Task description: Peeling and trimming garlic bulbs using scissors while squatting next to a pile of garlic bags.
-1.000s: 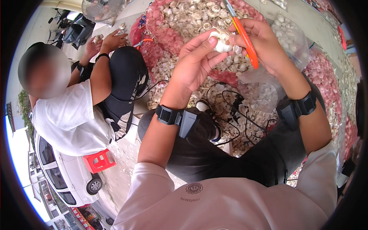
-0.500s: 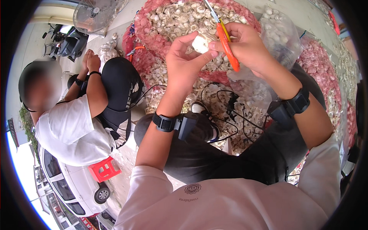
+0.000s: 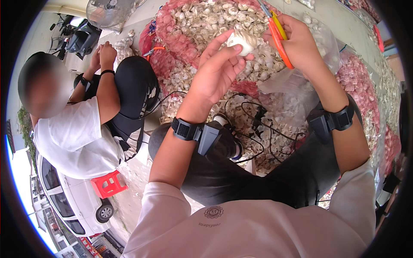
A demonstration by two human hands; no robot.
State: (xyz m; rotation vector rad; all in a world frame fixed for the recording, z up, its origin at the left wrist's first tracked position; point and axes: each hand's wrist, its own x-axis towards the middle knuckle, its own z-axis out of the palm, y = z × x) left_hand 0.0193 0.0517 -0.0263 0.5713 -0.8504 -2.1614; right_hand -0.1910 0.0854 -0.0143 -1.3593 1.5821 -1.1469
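1. While the left hand has the garlic bulb in its grip over the garlic heap, support it steadily.
2. With the right hand grasping orange-handled shears, angle the blades clear of left fingertips.

Pale grey floor strewn with papery off-white garlic skins

Beyond the left hand lies a red mesh sack heaped with garlic bulbs. Beyond the right hand sits a clear plastic bag of bulbs; further right, filled red mesh sacks. Thin black cables lie on the skins, nearer than both hands. Well to their left stands a red plastic stool.
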